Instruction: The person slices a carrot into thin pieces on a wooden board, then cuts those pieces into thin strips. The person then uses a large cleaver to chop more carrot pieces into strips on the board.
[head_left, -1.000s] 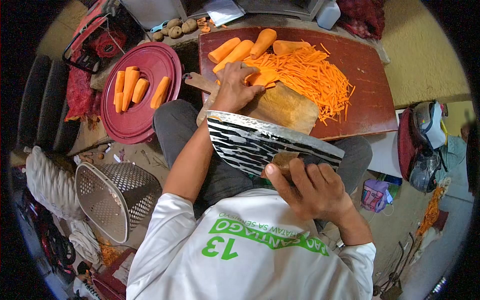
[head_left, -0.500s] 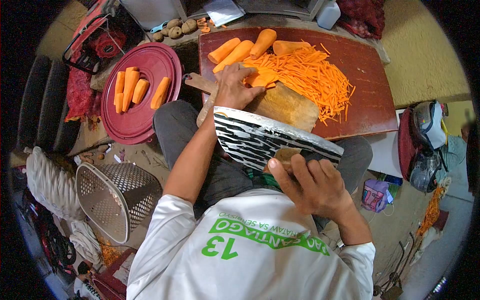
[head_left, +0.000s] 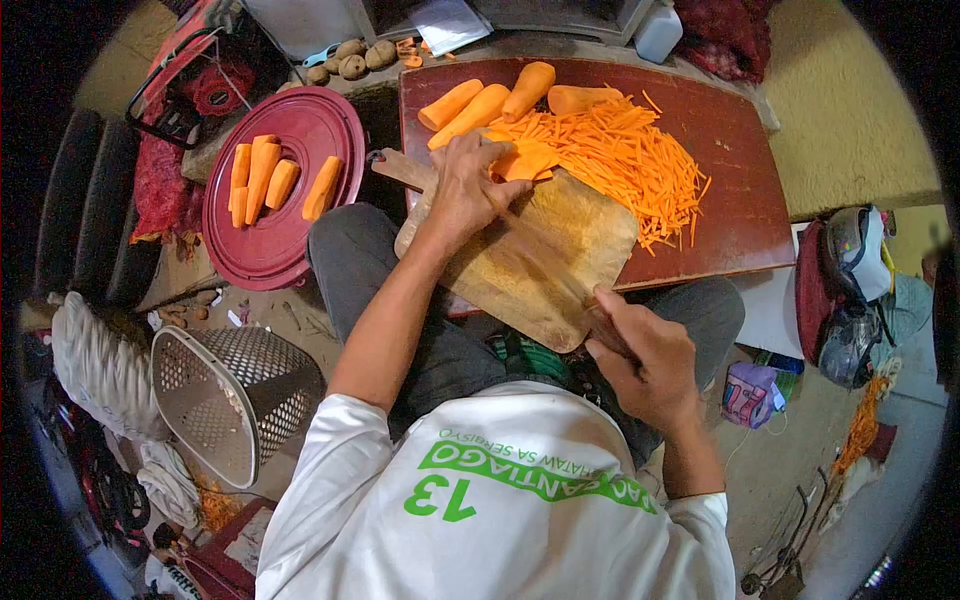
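My right hand (head_left: 648, 355) is closed around the handle of a broad-bladed cleaver (head_left: 606, 332). The blade is turned nearly edge-on and shows as a thin blurred streak over the wooden chopping board (head_left: 530, 285), slanting up toward my other hand. My left hand (head_left: 468, 188) rests at the board's upper part, fingers and thumb pressed against a stack of thin carrot slices (head_left: 527, 160). Right behind the slices lies a heap of carrot strips (head_left: 640, 165). Several peeled whole carrots (head_left: 470, 115) lie beyond my left fingers.
The board overlaps a dark red tabletop (head_left: 740, 200) in front of my lap. More peeled carrots (head_left: 262, 172) lie on a round red lid (head_left: 225, 245) at the left. Nearer stands a grey mesh basket (head_left: 285, 385). Potatoes (head_left: 351, 66) sit at the back; helmets (head_left: 850, 345) lie at the right.
The cleaver has turned from showing its flat patterned side to nearly edge-on, uncovering the board. My right hand has rolled with it; my left hand stays at the carrot slices.
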